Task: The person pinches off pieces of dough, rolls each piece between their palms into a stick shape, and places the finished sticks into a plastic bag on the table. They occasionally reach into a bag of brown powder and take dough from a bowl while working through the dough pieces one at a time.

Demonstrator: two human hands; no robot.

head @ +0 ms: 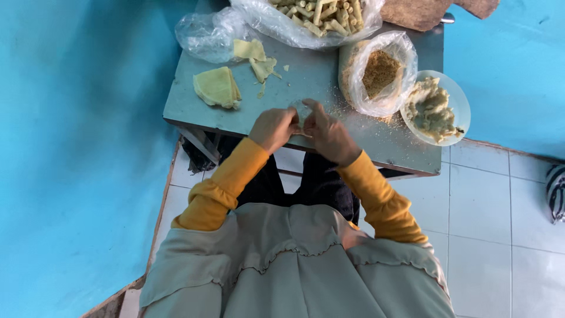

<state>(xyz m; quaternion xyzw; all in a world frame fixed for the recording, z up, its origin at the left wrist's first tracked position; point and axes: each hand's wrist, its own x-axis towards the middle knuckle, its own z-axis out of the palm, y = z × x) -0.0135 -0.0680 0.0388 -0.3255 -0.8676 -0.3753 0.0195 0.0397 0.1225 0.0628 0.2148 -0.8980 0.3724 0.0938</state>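
Observation:
My left hand and my right hand meet at the front of a small metal table. Both sets of fingers pinch one small pale piece of dough wrapper between them; most of it is hidden by the fingers. A folded stack of yellow wrappers lies to the left of my hands. Torn wrapper scraps lie beyond it. A bag of brown crumbs and a glass bowl of pale filling stand to the right.
A large clear bag of finished rolled sticks sits at the table's back edge, with an empty crumpled bag to its left. Crumbs are scattered near the crumb bag. Blue wall at left, white floor tiles at right.

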